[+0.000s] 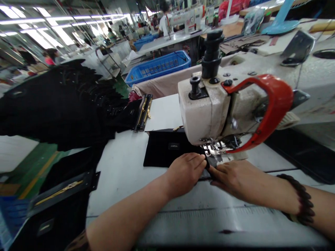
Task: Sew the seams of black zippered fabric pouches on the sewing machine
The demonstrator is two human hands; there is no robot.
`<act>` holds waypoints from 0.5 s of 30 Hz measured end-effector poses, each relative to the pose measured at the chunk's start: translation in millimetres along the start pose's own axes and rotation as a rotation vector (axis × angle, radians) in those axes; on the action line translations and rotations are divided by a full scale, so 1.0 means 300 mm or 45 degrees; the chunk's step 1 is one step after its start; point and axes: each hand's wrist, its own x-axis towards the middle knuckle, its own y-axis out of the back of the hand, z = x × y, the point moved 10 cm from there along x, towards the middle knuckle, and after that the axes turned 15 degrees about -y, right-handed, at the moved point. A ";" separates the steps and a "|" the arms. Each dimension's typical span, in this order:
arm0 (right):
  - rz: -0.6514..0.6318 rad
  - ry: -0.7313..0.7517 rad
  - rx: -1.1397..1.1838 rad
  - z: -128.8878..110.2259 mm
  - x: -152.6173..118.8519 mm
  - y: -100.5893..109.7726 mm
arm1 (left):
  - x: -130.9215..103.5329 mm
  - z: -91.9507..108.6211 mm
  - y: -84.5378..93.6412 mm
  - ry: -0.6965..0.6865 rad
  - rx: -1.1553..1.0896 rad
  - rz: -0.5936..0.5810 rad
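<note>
A black fabric bag panel (159, 150) lies flat on the sewing machine bed. It has a small dark label (173, 146) and a gold zipper pull (178, 128) along its far edge. My left hand (187, 170) presses on its right part, fingers together, close to the presser foot (213, 149). From the other side my right hand (232, 176), with a dark bead bracelet above it, pinches the panel's near right corner. Both hands' fingertips nearly meet just in front of the foot. The needle point is hidden behind the machine head (204, 108).
An orange-red guard (281, 101) arches over the machine's right side. Black panels with gold zippers (143, 113) lie at the bed's far left edge, beside a large black pile (57, 104). Another zippered black piece (60, 195) hangs at left. A blue basket (159, 68) stands behind.
</note>
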 end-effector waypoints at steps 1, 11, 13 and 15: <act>0.013 -0.008 -0.002 0.001 0.002 0.003 | -0.001 -0.004 -0.001 0.010 -0.007 0.000; -0.048 -0.087 -0.027 0.033 0.024 -0.012 | 0.008 -0.046 -0.006 0.028 -0.079 0.005; -0.035 -0.072 -0.041 0.035 0.023 -0.016 | 0.004 -0.063 -0.002 0.061 -0.100 0.020; -0.005 -0.044 -0.073 0.034 0.018 -0.019 | -0.006 -0.083 0.008 0.111 -0.123 0.054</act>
